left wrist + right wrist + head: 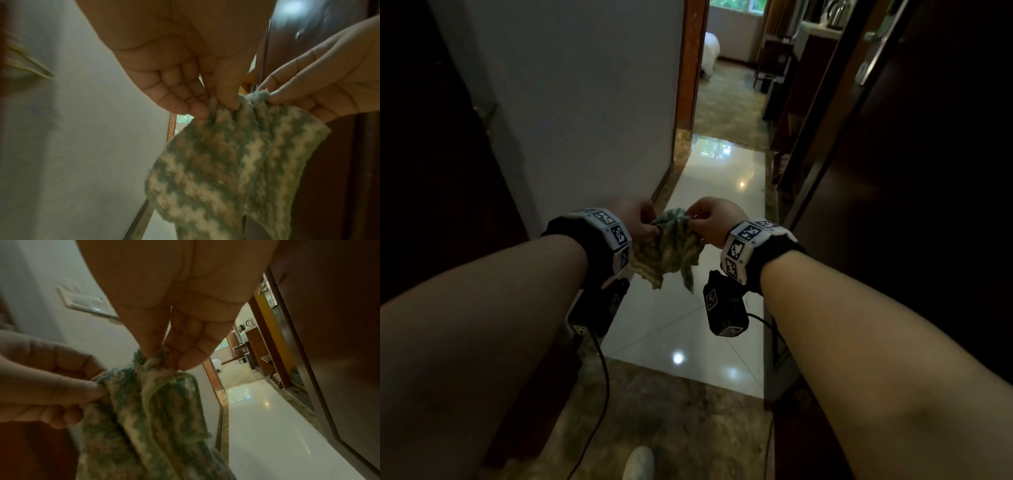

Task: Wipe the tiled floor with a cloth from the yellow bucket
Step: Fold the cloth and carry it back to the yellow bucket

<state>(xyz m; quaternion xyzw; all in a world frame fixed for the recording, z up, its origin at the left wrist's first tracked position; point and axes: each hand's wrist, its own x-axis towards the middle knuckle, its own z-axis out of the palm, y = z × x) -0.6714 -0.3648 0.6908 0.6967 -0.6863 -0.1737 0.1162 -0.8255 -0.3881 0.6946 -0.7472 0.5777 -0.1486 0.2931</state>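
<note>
While the glossy tiled floor point(698, 308) runs toward twelve o'clock, the cloth point(667, 253) hangs limp at centre, soft, light, perhaps damp; best held by its top edge, where the left hand point(635, 219) and right hand point(714, 219) each pinch it.

Both forearms are bare, no sleeves. Each wrist carries a black strap faced with white panels printed with black square fiducial markers: left wristband point(610, 236), right wristband point(748, 251). Below each band hangs a black camera module bearing similar markers: left module point(595, 311), right module point(724, 313). A black cable point(604, 383) runs from the left module toward 6 o'clock. A white shoe point(638, 464) shows at 6 o'clock.
</note>
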